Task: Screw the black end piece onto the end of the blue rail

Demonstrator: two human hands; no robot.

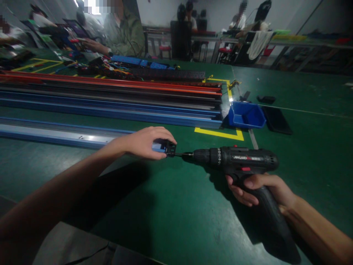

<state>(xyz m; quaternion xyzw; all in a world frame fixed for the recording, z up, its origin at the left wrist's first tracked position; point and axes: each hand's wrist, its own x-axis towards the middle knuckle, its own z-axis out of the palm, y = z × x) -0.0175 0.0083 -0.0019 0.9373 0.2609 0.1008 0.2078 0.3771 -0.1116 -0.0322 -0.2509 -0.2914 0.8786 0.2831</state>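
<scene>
My right hand (248, 187) is wrapped round the handle of a black cordless drill (239, 158), its chuck pointing left. The bit (182, 154) reaches a small black end cap (170, 148) at the end of a long blue aluminium profile (63, 134). Over that end lies my left hand (149, 141), thumb and fingers closed round the cap and the profile's tip. Whether the bit sits in a screw is too small to tell.
Red, black and blue profiles (110, 99) lie side by side behind. A blue bin (246, 115) stands to their right, beside a flat black piece (277, 119). Yellow tape (219, 133) marks the green table. Farther back are wires and a person in a green sleeve (129, 36).
</scene>
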